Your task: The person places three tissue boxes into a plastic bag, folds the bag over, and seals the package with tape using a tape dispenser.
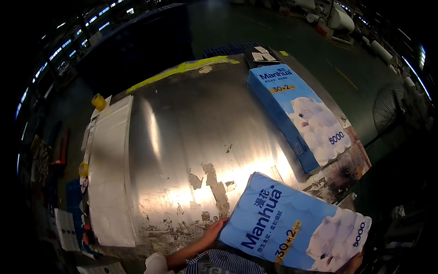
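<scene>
At the far left we see a yellow tape roll (98, 101) and a long stack of flat white plastic sheets (109, 169) lying along the edge of a scuffed, glaring sheet-metal table (182, 137). Near the bottom edge our left hand (214, 230), fingers spread flat, presses against the left end of a soft, glossy blue pack of tissue rolls (292, 223) held just above the table's near right corner. Our right hand (355, 262) grips the pack's lower right corner; how its fingers close we cannot tell. Beyond lies a second, longer blue pack (296, 114), boxy and smooth, resting on the table's right side.
</scene>
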